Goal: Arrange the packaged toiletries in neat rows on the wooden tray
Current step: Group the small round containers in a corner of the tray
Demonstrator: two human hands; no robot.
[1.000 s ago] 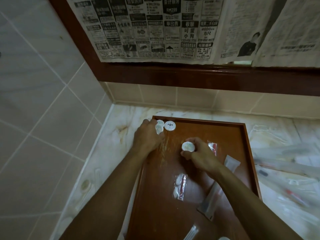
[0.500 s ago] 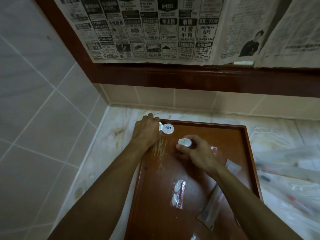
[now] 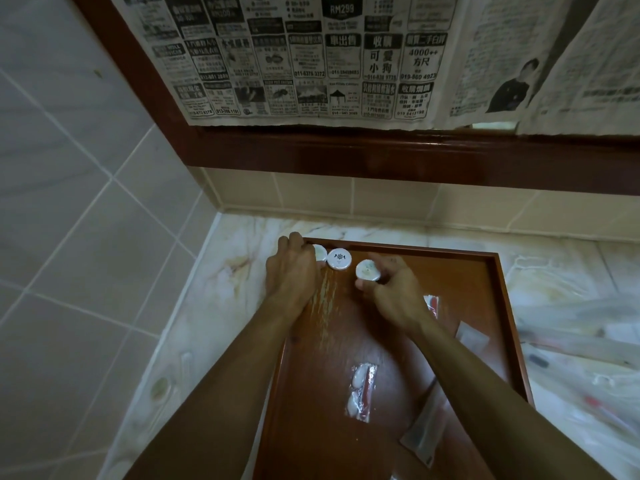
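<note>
Fingers [image 3: 372,259] of the right hand [image 3: 394,292] are curled round a round white packet [image 3: 367,270], which is pinched just above the wooden tray [image 3: 498,306] near its 12 o'clock edge. At 9 o'clock from it, just beside, a second round packet [image 3: 339,259] lies flat, and a third [image 3: 319,252] is pressed into the tray's 11 o'clock corner under the curled fingers of the left hand [image 3: 292,271]. A first row is judged to be in the making. What is called for next is that the held packet be set down touching its neighbour, in line along the far rim. Toward 6 o'clock a clear sachet [image 3: 362,389] remains unsorted, and long sleeves [image 3: 472,336] lie at 4 o'clock. More wrapped items are scattered on the marble counter [image 3: 225,271], at 3 o'clock from the tray.
</note>
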